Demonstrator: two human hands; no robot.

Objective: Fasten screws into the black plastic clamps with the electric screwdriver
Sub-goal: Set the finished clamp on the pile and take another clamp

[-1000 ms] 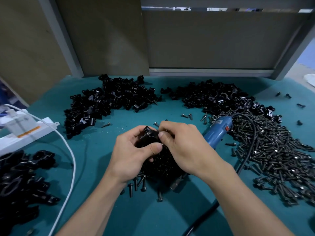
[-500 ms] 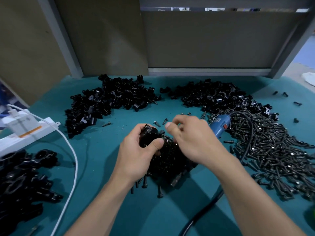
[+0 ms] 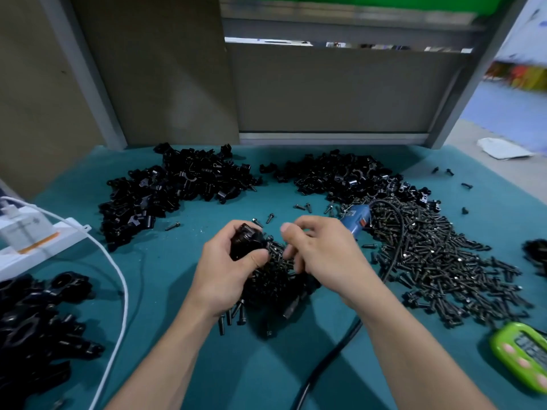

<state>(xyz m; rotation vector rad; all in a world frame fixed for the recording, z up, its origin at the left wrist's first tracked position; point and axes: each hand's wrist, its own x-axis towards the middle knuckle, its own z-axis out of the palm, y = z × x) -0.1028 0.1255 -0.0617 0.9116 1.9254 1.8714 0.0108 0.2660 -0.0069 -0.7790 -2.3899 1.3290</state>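
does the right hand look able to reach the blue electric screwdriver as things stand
Probably yes: the blue electric screwdriver lies on the mat just beyond the right hand, with nothing standing between them.

The right hand (image 3: 322, 258) is hiding much of the blue electric screwdriver (image 3: 355, 218), and its curled fingers are concealing whether they are pinching anything. The left hand (image 3: 228, 270) is covering much of the black clamp (image 3: 245, 238) it is gripping. The picture's edges are cutting off the green device (image 3: 521, 353), the white power strip (image 3: 44, 244) and the lower-left clamp heap (image 3: 35, 321).
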